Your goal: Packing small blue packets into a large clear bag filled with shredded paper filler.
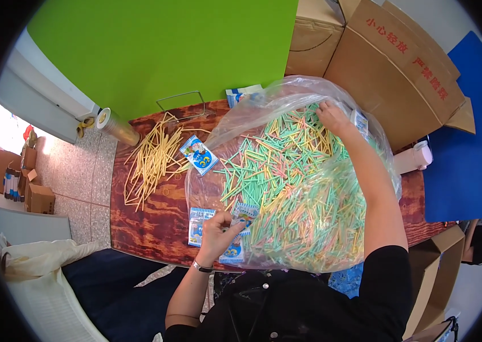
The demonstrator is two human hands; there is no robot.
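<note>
A large clear plastic bag [309,85] lies open on the table, filled with thin pastel sticks [286,154] in green, yellow and pink. My right hand [333,118] reaches to the far part of the pile, fingers bent down among the sticks; whatever they pinch is too small to make out. Near the table's front edge, my left hand [218,232] is closed with its thumb and fingers on a small blue-and-white packet [245,214]. Beside and below that hand lie a second packet [196,222] and a third packet [233,251]. Another blue-and-white packet [199,155] rests at the bag's left edge.
Long pale yellow sticks [152,162] lie in a loose heap at left, near a wire stand [181,105] and a clear cylinder [118,126]. A cardboard box [389,68] stands behind the bag. At right is a pale bottle [415,158]. A person's cream sleeve [53,256] shows at left.
</note>
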